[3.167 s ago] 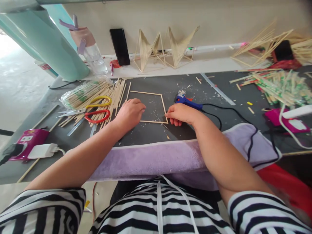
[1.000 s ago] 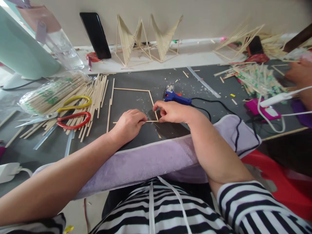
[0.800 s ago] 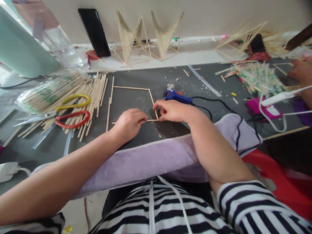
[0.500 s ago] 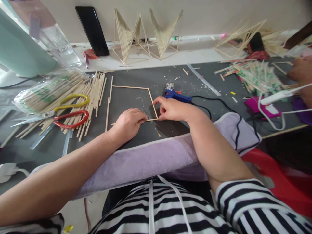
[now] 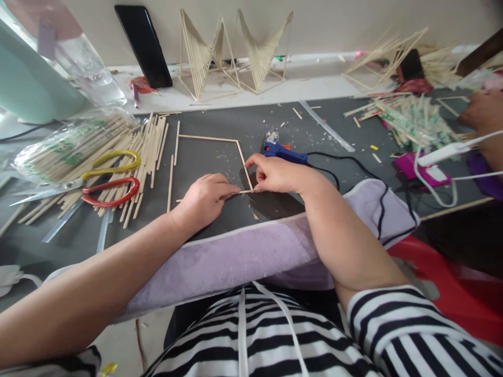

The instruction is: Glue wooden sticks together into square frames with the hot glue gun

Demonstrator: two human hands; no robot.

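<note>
My left hand is closed on the near wooden stick, whose right end meets the right-hand stick at a corner. At that corner my right hand pinches the right-hand stick between thumb and fingers. A far stick joins the top of the right-hand one and reaches a short stick on the left. Another loose stick lies just left of my left hand. Behind my right hand rests a blue glue gun with a black cord.
Left are scissors on a heap of sticks. Stick models and a black phone stand against the wall. A clear glue stick lies behind the glue gun. At right, another person's hand is near a white cable and a magenta object.
The view has shifted slightly. Both hands stay at the near corner of the sticks, with hardly any movement.
</note>
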